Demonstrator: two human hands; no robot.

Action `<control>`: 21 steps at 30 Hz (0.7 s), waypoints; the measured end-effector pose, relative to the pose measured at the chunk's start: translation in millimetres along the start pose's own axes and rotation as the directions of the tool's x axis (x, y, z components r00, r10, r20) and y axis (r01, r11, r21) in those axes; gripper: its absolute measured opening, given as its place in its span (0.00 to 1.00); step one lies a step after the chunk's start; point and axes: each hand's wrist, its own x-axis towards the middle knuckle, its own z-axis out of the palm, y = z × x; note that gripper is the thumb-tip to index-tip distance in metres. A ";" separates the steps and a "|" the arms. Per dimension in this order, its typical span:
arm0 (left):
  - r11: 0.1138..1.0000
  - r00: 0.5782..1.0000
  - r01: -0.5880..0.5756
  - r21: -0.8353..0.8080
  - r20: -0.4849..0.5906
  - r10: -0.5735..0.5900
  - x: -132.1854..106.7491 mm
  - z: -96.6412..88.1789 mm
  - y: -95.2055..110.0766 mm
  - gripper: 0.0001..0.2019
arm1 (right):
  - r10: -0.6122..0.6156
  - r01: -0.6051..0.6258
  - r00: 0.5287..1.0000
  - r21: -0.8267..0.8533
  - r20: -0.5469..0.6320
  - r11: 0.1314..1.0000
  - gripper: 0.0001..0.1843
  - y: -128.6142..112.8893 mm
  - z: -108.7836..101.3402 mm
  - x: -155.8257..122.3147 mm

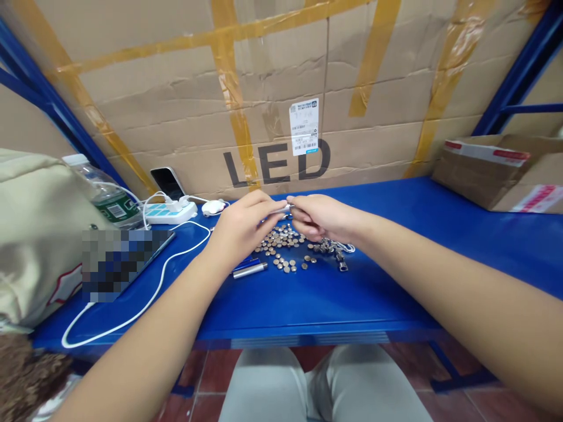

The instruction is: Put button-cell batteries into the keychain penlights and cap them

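My left hand and my right hand meet above a blue shelf surface. Both pinch a small silver tube-like part between their fingertips. Below them lies a heap of small round metal button cells. A few small metal end pieces with a white cord lie under my right hand. A silver tube and a blue tube rest beside my left wrist.
A big "LED" cardboard box walls the back. At left stand a beige bag, a water bottle, a white power strip with cables, and a phone. A taped carton sits at right.
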 end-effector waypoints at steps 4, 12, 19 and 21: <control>0.928 0.951 0.309 -0.211 0.078 -0.299 5.6 -2.3 4.7 0.09 | -0.229 0.144 0.956 -0.389 -0.184 0.910 0.28 -0.4 -4.8 -2.1; 0.644 0.822 0.566 -0.515 0.297 -0.486 2.2 1.3 0.2 0.13 | -0.528 0.242 0.843 -0.948 0.101 0.205 0.16 -2.6 -22.6 -7.8; 0.893 0.947 0.313 -0.325 0.030 -0.321 3.0 2.7 5.7 0.07 | -0.564 0.348 0.824 -0.834 0.055 0.427 0.19 -1.6 -10.8 -6.5; 0.944 0.970 0.212 -0.253 -0.064 -0.235 2.2 4.2 7.3 0.07 | -0.565 0.366 0.825 -0.771 0.010 0.521 0.20 -2.9 -7.1 -7.3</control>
